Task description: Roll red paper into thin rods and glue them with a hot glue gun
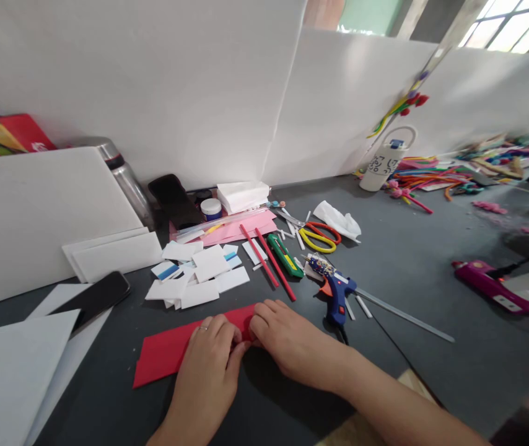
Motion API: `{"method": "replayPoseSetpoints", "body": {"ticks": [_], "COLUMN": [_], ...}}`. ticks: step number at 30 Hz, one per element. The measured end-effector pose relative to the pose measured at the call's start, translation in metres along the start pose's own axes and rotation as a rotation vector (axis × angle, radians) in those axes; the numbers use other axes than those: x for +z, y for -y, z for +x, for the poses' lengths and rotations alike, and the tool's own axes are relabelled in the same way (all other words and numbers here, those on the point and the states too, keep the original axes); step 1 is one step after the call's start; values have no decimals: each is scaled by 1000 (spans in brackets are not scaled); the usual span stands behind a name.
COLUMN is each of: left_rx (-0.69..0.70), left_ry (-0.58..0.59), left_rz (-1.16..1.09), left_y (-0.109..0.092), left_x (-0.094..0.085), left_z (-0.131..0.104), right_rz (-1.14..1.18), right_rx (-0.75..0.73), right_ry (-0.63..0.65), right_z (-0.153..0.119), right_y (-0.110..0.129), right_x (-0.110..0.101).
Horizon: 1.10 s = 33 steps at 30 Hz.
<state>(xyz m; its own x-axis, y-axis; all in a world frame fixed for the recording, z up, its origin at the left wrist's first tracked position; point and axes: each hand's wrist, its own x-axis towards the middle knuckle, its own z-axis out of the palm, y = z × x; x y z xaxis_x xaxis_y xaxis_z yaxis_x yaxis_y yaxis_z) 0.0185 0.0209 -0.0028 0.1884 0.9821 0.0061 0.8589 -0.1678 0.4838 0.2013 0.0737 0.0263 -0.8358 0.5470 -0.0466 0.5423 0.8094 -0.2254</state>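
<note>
white panels (pixel 190 93) are standing behind the grey desk (pixel 408 260). the left grip (pixel 211 359) and the right grip (pixel 287 337) are pinching folded red paper (pixel 165 350) near its right end; it is lying under the left grip, extending leftward. a blue glue gun (pixel 337 297) is resting right of the right grip.
</note>
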Motion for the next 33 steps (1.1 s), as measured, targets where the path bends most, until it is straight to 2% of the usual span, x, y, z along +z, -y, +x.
{"method": "replayPoseSetpoints", "body": {"ticks": [6,12,19,25,33], "left_rx": [16,9,-26,-48,-76], "left_ry": [13,9,32,56,33], "left_rz": [37,29,23,51,30], "left_y": [0,0,-4,-11,-15], "left_x": [3,3,2,-3,-5], "left_z": [1,0,1,6,8], "right_rz": [13,-20,-38,65,194], "right_rx": [14,-8,-35,0,53], "right_ry": [-36,25,10,2,17], "right_z": [-4,-6,-4,-5,-7], "right_y": [-3,-4,-7,-9,-11], "right_x": [0,-8,-5,-9,-15]}}
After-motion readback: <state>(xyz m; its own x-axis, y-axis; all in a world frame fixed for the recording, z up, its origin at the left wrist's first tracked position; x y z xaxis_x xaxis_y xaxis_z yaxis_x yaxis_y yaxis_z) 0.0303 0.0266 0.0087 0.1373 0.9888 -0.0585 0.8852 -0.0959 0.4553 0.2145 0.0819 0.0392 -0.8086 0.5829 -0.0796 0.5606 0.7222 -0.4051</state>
